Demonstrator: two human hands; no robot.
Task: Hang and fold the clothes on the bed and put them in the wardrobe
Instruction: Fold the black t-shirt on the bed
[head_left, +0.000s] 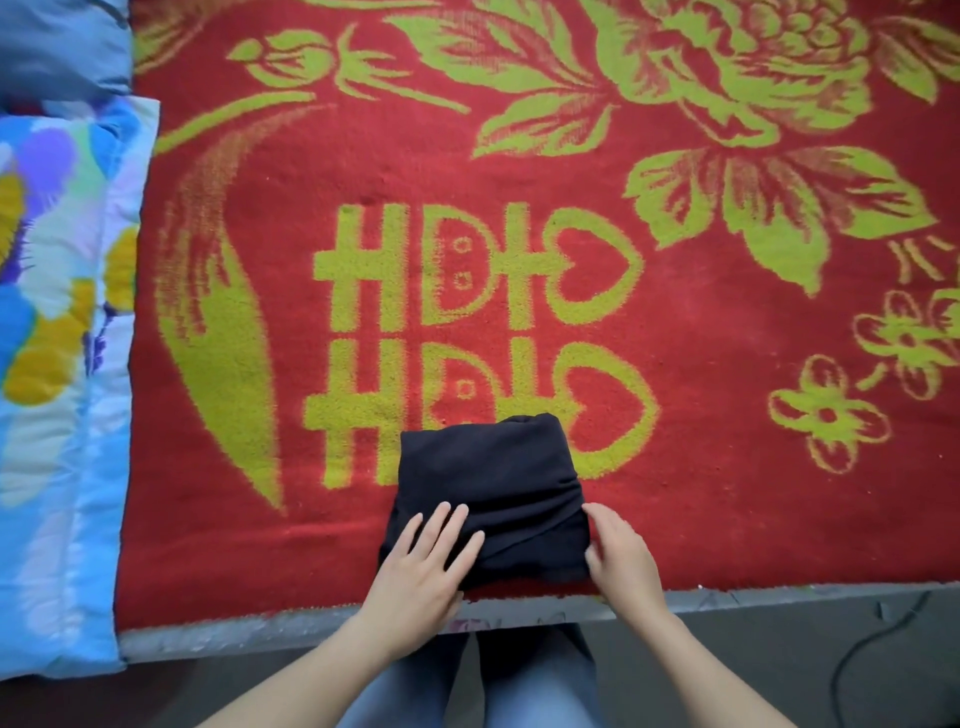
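Observation:
A black garment (493, 467), folded into a compact square, lies on the red and green blanket (727, 364) near the bed's front edge. My left hand (426, 561) rests flat on its near left part, fingers straight and spread. My right hand (621, 556) sits at the garment's near right corner with the thumb and fingers curled round the fabric edge.
A blue floral quilt (57, 364) lies folded along the left side of the bed, with a blue pillow (62, 47) beyond it. The bed's grey front edge (779, 597) runs across below my hands. A dark cable (872, 654) lies on the floor at right.

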